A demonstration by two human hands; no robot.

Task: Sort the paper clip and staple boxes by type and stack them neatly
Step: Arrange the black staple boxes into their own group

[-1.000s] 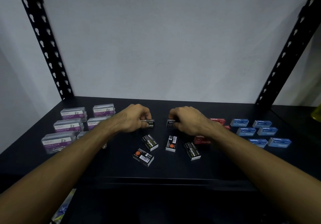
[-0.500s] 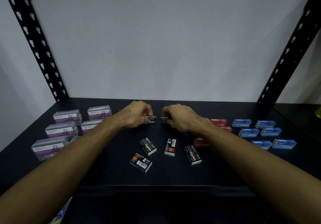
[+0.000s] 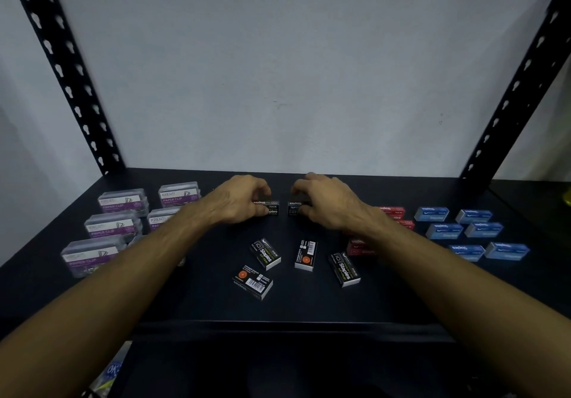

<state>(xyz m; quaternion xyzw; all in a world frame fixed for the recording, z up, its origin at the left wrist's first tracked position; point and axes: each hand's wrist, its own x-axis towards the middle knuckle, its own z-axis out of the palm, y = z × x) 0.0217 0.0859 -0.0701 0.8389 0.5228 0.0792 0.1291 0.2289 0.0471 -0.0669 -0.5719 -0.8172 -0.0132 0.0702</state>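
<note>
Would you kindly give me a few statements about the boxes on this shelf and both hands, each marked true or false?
1. The left hand grips a black staples box. True.
2. The right hand rests flat on a blue box. False: it grips another black staples box at the shelf's middle.
3. The blue boxes sit to the right of the red boxes. True.
4. The paper clip boxes lie on the right end of the shelf. False: they are on the left.
5. Four black staples boxes lie loose nearer the front edge, one being. True.
</note>
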